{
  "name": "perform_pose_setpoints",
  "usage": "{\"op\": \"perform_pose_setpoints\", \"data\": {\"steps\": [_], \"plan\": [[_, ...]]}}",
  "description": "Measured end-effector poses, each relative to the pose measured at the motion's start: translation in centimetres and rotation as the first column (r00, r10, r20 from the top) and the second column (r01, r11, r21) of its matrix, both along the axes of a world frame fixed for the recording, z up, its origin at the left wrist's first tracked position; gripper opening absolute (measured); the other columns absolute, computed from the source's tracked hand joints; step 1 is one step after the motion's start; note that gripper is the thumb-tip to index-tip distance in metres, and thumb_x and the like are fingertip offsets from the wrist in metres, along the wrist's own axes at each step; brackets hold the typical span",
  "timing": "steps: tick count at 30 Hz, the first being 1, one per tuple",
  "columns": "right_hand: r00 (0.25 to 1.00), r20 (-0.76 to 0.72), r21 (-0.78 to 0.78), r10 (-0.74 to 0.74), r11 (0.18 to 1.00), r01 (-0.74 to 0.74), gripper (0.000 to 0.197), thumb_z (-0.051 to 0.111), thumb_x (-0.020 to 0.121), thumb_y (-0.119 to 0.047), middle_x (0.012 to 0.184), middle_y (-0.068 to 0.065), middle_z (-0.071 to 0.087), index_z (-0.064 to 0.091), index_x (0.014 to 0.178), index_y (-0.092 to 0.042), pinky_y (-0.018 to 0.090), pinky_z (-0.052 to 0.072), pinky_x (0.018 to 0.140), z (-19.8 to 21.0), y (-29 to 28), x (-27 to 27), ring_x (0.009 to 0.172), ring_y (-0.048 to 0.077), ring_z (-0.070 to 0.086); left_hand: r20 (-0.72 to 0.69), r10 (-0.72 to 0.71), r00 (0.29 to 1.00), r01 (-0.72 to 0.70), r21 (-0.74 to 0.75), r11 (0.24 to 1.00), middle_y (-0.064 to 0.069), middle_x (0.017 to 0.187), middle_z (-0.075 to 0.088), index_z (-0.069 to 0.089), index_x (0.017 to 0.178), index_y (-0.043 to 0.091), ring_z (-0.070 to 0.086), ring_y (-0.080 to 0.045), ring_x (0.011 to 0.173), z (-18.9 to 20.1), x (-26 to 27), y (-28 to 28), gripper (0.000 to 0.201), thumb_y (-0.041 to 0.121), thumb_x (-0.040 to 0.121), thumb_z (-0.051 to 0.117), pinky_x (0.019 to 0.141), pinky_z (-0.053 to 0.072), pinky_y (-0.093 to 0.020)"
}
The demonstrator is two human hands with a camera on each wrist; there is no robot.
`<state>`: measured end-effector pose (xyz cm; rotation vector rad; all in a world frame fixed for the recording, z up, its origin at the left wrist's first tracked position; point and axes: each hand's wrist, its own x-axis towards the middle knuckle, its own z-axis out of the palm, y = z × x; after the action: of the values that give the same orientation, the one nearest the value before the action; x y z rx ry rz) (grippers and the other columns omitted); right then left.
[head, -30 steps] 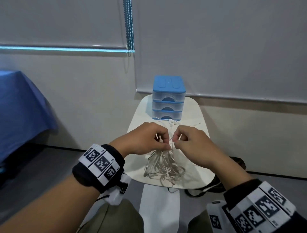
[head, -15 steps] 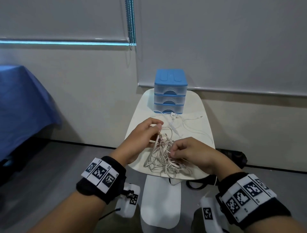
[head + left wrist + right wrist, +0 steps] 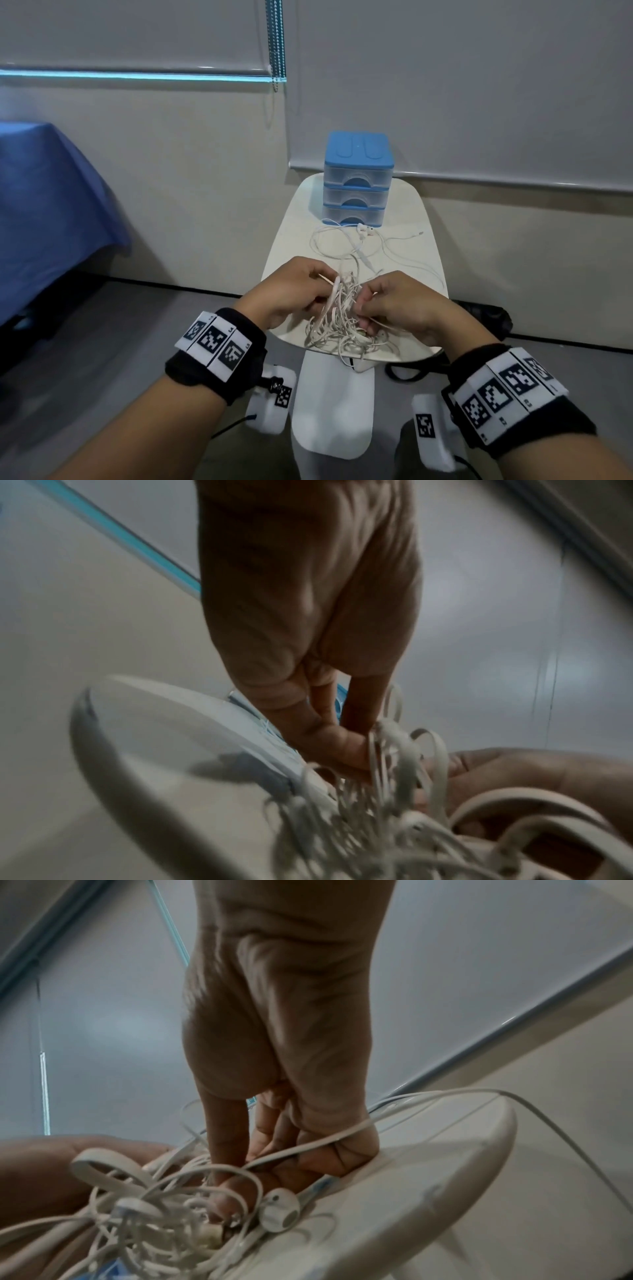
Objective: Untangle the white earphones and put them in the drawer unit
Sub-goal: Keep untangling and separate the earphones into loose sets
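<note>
A tangle of white earphone cables (image 3: 344,325) lies on the near end of the small white table (image 3: 291,246). My left hand (image 3: 301,291) pinches strands on the tangle's left side (image 3: 387,753). My right hand (image 3: 397,305) has its fingers curled into the cables on the right (image 3: 240,1175), beside a loose earbud (image 3: 279,1210). One separate white earphone set (image 3: 363,236) is spread out flat toward the back. Behind it stands the blue drawer unit (image 3: 358,178), all three drawers closed.
A blue-covered table (image 3: 51,205) stands at the left. Grey roller blinds and a bead chain (image 3: 275,44) hang on the wall behind. A black cable (image 3: 411,370) trails on the floor under the table's right side. The table is narrow, with edges close to both hands.
Both hands came down from a raised pull and closer together, the right one now dug into the tangle on the table. The view has tilted down slightly.
</note>
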<state>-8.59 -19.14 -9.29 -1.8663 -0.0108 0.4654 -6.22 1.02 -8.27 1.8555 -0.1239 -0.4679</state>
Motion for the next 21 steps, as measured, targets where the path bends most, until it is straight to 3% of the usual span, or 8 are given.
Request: {"op": "perform_pose_setpoints", "data": {"steps": [6,13,19,21], "plan": [[0.998,-0.005,0.031,-0.056,0.998,0.056,0.010,0.061,0.098,0.001,0.066,0.017,0.064,0.066,0.092,0.008,0.030,0.044,0.048,0.4,-0.2,0.3,0.055,0.025,0.057,-0.043,-0.014,0.999,0.011,-0.065,0.998,-0.011,0.072,0.069,0.071,0.110,-0.002,0.056,-0.013,0.048,-0.2,-0.1,-1.3,0.017,0.001,0.098,0.060,0.045,0.043,-0.019],[0.997,-0.052,0.132,-0.049,0.990,0.056,0.004,0.062,0.094,0.007,0.069,0.020,0.062,0.066,0.093,0.007,0.026,0.047,0.047,0.7,-0.4,0.4,0.053,0.020,0.056,0.063,0.012,0.998,-0.007,-0.080,0.997,-0.013,0.081,0.070,0.067,0.103,-0.002,0.063,-0.015,0.056,-0.1,0.1,-1.2,0.013,0.007,0.095,0.072,0.050,0.052,-0.024],[0.998,-0.053,0.188,-0.033,0.981,0.043,0.007,0.062,0.097,0.002,0.065,0.011,0.062,0.066,0.091,0.005,0.020,0.044,0.047,0.7,-0.7,0.5,0.052,0.013,0.053,0.275,-0.048,0.960,0.058,-0.028,0.998,-0.009,0.104,0.072,0.077,0.102,0.024,0.063,-0.020,0.067,0.3,0.1,-0.4,0.017,0.018,0.087,0.082,0.065,0.053,-0.032],[0.998,-0.059,0.198,-0.033,0.979,0.044,0.006,0.061,0.097,0.003,0.066,0.011,0.062,0.066,0.094,0.005,0.020,0.043,0.046,0.6,-0.9,0.5,0.053,0.012,0.053,0.270,-0.109,0.957,0.119,-0.020,0.993,-0.009,0.107,0.072,0.077,0.105,0.024,0.062,-0.019,0.069,0.6,0.1,-0.1,0.019,0.017,0.088,0.082,0.067,0.054,-0.030]]}}
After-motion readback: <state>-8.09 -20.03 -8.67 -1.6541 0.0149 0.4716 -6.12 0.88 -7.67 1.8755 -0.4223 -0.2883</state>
